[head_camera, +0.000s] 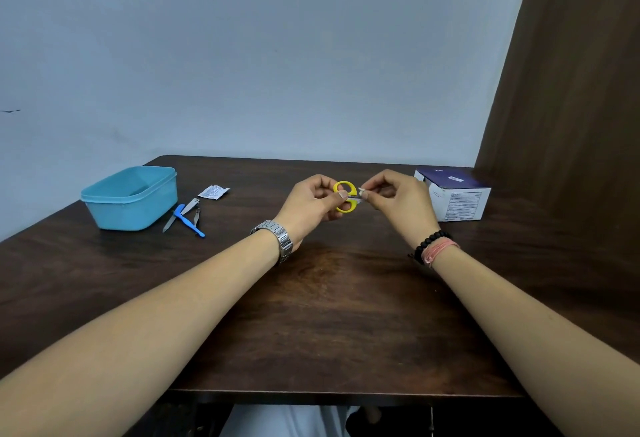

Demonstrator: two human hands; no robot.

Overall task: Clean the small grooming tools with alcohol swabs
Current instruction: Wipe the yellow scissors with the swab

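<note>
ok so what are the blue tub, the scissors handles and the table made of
The blue tub looks like matte, slightly translucent plastic: soft rounded corners and a moulded rim. The scissors handles, held in the left hand, seem to be glossy yellow plastic with smooth, uniform colour. The table looks like dark wood or wood-look laminate, showing grain and a dull sheen; which of the two is unclear.

Head view, forward-down over table (329, 315)

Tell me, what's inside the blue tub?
The blue tub is open, and the part of its inside that shows looks empty. Its near wall hides most of the bottom, so something small could lie there unseen.
</note>
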